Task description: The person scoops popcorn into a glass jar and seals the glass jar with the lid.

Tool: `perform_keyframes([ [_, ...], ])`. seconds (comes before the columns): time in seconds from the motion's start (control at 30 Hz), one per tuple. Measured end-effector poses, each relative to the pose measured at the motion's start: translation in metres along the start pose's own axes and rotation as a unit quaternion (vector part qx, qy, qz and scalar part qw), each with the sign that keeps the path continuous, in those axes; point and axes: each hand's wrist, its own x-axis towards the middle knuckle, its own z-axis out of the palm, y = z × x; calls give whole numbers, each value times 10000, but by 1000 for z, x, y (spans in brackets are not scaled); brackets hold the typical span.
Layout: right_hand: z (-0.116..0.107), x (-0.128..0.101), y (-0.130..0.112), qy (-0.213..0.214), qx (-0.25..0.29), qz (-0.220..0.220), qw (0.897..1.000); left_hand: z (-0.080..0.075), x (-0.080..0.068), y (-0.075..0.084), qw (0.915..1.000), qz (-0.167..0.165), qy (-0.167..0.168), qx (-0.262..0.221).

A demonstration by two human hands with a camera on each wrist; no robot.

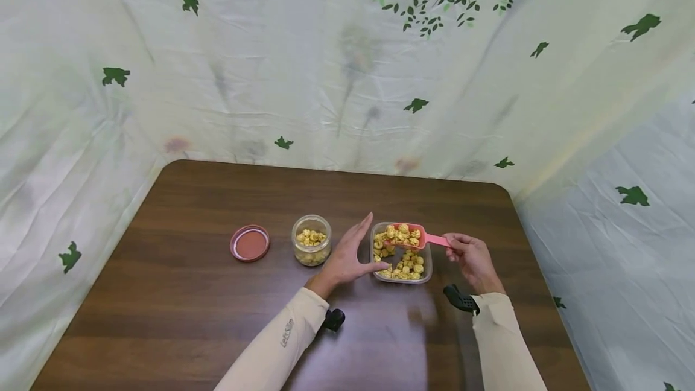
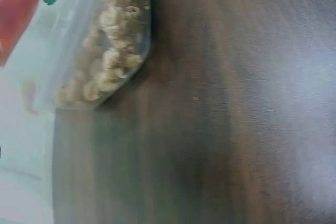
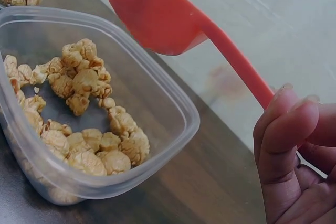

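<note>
My right hand (image 1: 473, 261) pinches the handle of a red scoop (image 1: 431, 239), which carries popcorn (image 1: 403, 234) above a clear plastic container (image 1: 429, 270). In the right wrist view the scoop (image 3: 163, 19) hangs over the container's far rim (image 3: 181, 103), and more popcorn (image 3: 86, 150) lies inside with a bare patch of its floor showing. Fingers spread, my left hand (image 1: 347, 261) is at the container's left side, its thumb at the near left rim. Left of that hand stands an open glass jar (image 1: 311, 258), partly filled with popcorn. The left wrist view is blurred.
A round red lid (image 1: 250, 243) lies on the brown table (image 1: 190, 318), left of the jar. Behind the table and at both sides hangs a pale curtain (image 1: 304, 77) with green leaf prints.
</note>
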Motion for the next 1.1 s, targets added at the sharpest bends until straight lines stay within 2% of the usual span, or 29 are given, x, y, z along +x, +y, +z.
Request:
perform_keyframes([
  [0.23, 3, 1, -8, -73, -24, -29, 10000, -16, 0, 10, 9994, 112, 260, -195],
  [0.37, 7, 1, -12, -93, -143, -69, 9998, -26, -1, 13, 9990, 127, 294, -325],
  [0.63, 19, 3, -17, -146, -248, -153, 9995, -49, -2, 18, 9967, 355, 499, -532],
  [0.8, 25, 3, -20, -128, -406, -81, 9991, -65, -5, 12, 9960, 427, 656, -431],
  [1.1, 39, 6, -24, -358, -323, -191, 9987, -95, -14, -11, 9951, 506, 819, -219],
])
